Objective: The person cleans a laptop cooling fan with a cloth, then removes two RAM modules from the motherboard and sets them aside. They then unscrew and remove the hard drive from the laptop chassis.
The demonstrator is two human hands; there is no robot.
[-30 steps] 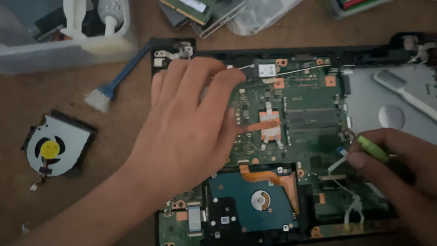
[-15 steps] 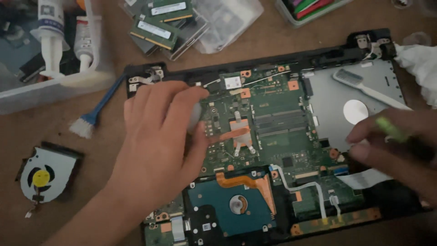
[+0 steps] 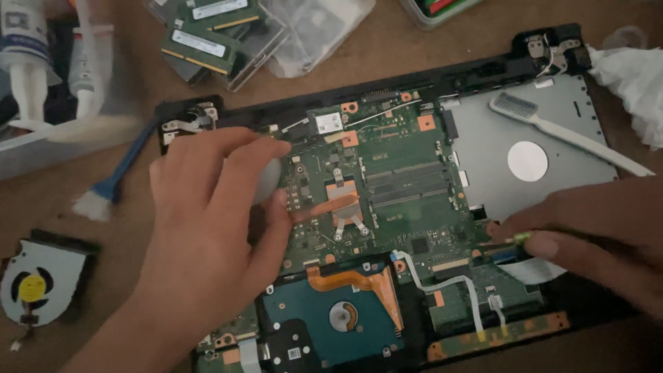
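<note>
An opened laptop base (image 3: 483, 69) lies on the brown table, its green motherboard (image 3: 394, 179) and blue hard drive (image 3: 331, 318) exposed. My left hand (image 3: 207, 228) rests flat on the left part of the board, fingers over a pale round part beside the copper heat pipe (image 3: 331, 204). My right hand (image 3: 587, 235) comes in from the right and pinches a small green-tipped tool (image 3: 514, 240) at the board's right edge, near a white ribbon cable (image 3: 449, 282).
A loose cooling fan (image 3: 34, 280) lies at the left. A blue brush (image 3: 114, 179), a clear box holding white tubes (image 3: 41, 76), memory modules (image 3: 207, 34), a white toothbrush (image 3: 566, 135) on the metal plate and a white cloth (image 3: 632, 83) surround the laptop.
The view has shifted, so the laptop sits lower and further right in frame. My right hand has moved left and down onto the board's right edge. My left hand stays on the board.
</note>
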